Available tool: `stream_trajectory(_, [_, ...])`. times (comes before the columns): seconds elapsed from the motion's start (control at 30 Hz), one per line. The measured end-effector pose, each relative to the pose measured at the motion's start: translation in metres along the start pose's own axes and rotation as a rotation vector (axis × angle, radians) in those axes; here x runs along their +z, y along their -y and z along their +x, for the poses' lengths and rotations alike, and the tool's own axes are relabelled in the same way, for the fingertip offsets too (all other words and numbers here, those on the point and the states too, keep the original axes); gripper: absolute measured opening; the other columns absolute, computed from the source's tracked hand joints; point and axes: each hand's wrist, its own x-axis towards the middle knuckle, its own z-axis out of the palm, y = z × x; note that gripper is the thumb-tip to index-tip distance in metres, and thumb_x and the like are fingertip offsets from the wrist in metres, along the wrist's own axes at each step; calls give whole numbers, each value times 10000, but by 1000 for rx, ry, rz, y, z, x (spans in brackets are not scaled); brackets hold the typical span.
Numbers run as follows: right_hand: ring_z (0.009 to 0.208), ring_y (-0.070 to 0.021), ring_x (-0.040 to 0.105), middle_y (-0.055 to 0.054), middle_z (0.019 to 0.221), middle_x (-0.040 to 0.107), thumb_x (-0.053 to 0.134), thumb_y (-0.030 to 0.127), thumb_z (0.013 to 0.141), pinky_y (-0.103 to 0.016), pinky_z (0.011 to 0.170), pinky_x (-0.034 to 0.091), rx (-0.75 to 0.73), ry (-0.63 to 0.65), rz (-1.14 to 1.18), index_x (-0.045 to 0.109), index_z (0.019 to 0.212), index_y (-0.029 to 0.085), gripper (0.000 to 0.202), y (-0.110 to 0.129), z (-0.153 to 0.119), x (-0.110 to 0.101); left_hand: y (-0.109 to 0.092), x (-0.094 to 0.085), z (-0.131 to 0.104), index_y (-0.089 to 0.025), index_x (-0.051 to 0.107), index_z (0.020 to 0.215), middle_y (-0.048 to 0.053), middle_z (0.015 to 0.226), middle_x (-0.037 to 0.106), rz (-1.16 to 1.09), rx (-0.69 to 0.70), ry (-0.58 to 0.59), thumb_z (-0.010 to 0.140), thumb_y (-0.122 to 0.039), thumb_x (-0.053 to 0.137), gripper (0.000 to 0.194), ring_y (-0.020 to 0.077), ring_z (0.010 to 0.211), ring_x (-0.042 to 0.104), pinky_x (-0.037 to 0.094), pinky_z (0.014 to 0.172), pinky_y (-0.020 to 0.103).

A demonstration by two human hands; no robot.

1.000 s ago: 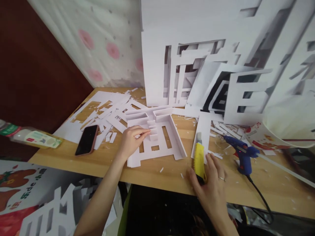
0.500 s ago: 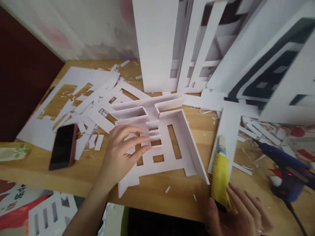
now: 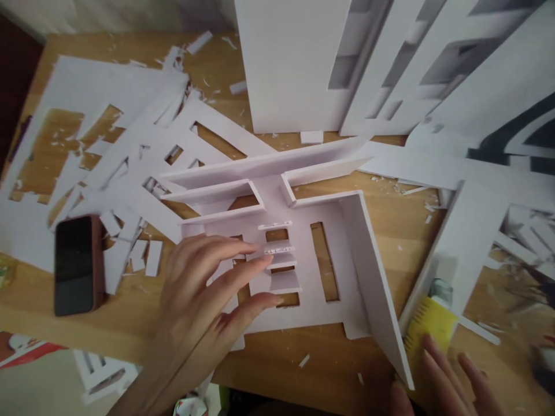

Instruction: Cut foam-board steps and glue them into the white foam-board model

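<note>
A white foam-board model (image 3: 316, 312) with cut-out windows and upright walls lies on the table. My left hand (image 3: 212, 289) hovers over it, thumb and fingers curved and apart, holding nothing that I can see. Its fingertips are close to several small white strips (image 3: 284, 282) standing across an opening; some top edges look speckled. My right hand (image 3: 446, 375), partly cut off at the lower edge, has its thumb and fingers about the ridged yellow handle (image 3: 433, 323) of a tool with a pale end. The tool's exact kind is unclear.
A phone (image 3: 76, 266) and cut white board scraps (image 3: 130, 138) lie left. Tall white board pieces (image 3: 295, 63) stand behind the model. To the right are a long white strip (image 3: 472, 242) and more offcuts (image 3: 524, 231). A blurred dark tool sits at the right edge.
The camera has moved closer, so the model looks larger and the yellow tool sits farther right. Both hands stay near the same things. The small strips show more plainly beside my left fingertips.
</note>
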Motion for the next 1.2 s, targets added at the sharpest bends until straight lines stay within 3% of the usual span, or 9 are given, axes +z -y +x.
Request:
stream_trajectory(0.23, [1130,-424,627,-35,1383,614,593,383,874,-713,1010,427,-42,46,-16,512,1444,348,577,-12,-7,-3,0,-2,1,-381,615,1203,32,1089,710,31,-31,52,862,-427,710,357,299,1019,643,471,962,544])
stream_trajectory(0.47, [1099,-399,637,-2,1410,590,625,336,873,-698,1049,408,17,44,11,507,1444,356,583,5,2,-3,0,-1,2,-378,631,1157,26,1065,718,21,-36,28,860,-451,703,314,289,991,656,465,969,534])
stream_trajectory(0.67, [1326,-433,476,-100,1381,605,668,221,850,-718,1055,361,-56,62,36,407,1513,293,716,12,11,-5,4,4,0,-357,657,1111,26,1057,710,-23,-1,-48,881,-393,694,235,269,987,643,465,931,502])
stream_trajectory(0.77, [1348,-425,455,-147,1277,660,679,205,853,-732,1055,341,-84,-2,53,410,1508,249,710,10,7,-4,5,7,-1,-325,681,1066,24,1034,710,-9,39,-102,875,-373,705,198,250,964,646,472,912,470])
stream_trajectory(0.83, [1338,-390,476,-119,1188,707,679,151,850,-724,1067,334,-121,-91,66,421,1496,272,706,7,2,-2,5,8,-2,-295,693,1036,25,1020,711,-28,63,-136,891,-348,684,155,236,961,647,482,896,438])
stream_trajectory(0.97, [1352,-295,479,-51,1127,744,559,20,885,-672,1128,286,-190,-215,76,383,1508,342,724,5,-4,3,9,7,-4,-240,699,934,28,957,705,-169,71,-219,933,-274,604,101,201,933,651,503,859,370])
stream_trajectory(1.2, [1446,-240,368,-30,1386,606,332,-9,890,-591,1154,285,-81,-219,150,241,1559,364,771,3,-5,11,9,3,-7,-218,614,641,23,902,684,-256,60,-313,871,-336,653,262,192,873,650,498,852,340])
